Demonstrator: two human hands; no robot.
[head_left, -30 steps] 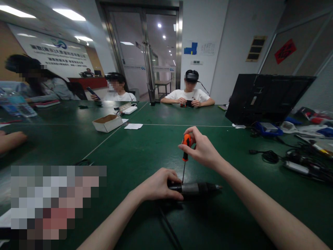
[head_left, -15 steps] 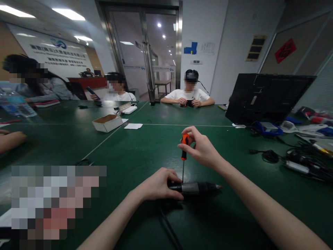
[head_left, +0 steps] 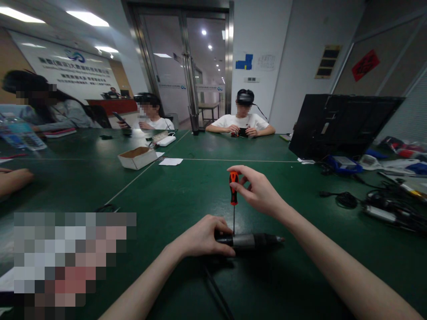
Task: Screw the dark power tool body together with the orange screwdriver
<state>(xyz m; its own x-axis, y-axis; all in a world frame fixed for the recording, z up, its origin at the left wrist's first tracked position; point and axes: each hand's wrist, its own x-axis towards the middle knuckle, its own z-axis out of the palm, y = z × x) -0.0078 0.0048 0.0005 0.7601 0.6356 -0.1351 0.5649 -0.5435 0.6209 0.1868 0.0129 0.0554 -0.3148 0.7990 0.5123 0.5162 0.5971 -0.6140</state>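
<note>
My left hand (head_left: 208,235) is wrapped round the rear of a black-and-grey corded cylindrical tool (head_left: 244,241), which lies on its side with its tapered tip to the right. A red-and-black screwdriver (head_left: 234,189) stands upright on this tool, its thin shaft meeting the top just beside my left fingertips. My right hand (head_left: 255,184) has the screwdriver by its handle, index finger over the end and thumb at the side. The exact contact point of the screwdriver's tip is too small to make out. A black cord (head_left: 215,289) trails toward me.
On the green table (head_left: 160,195) are an open white box (head_left: 136,158), papers (head_left: 171,162) and a white power strip (head_left: 166,140). At right stand a black monitor (head_left: 343,124) and tangled cables (head_left: 347,200). Several people sit around; a co-worker's forearm (head_left: 15,182) rests at far left.
My right fingers have shifted on the screwdriver's handle, which has turned and tilted slightly left to stand straighter. My left hand and the corded tool stay in place.
</note>
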